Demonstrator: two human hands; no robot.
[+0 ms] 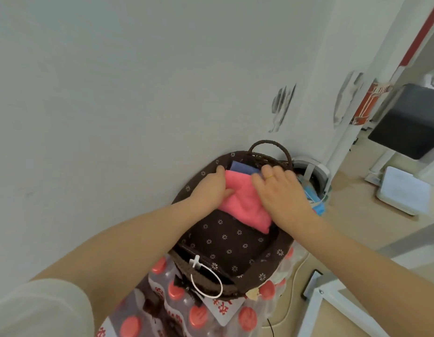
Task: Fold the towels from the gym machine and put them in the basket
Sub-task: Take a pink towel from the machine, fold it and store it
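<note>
Pink towel [245, 203] in basket [272, 261], left hand [211, 188] gripping its edge, right hand [281, 188] flat, fingers straight

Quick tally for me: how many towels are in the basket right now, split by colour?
Pink towel: 1, both hands on it
Blue towel: 1, behind the pink one
Total visible in the basket: 2; any lying underneath are hidden.
</note>
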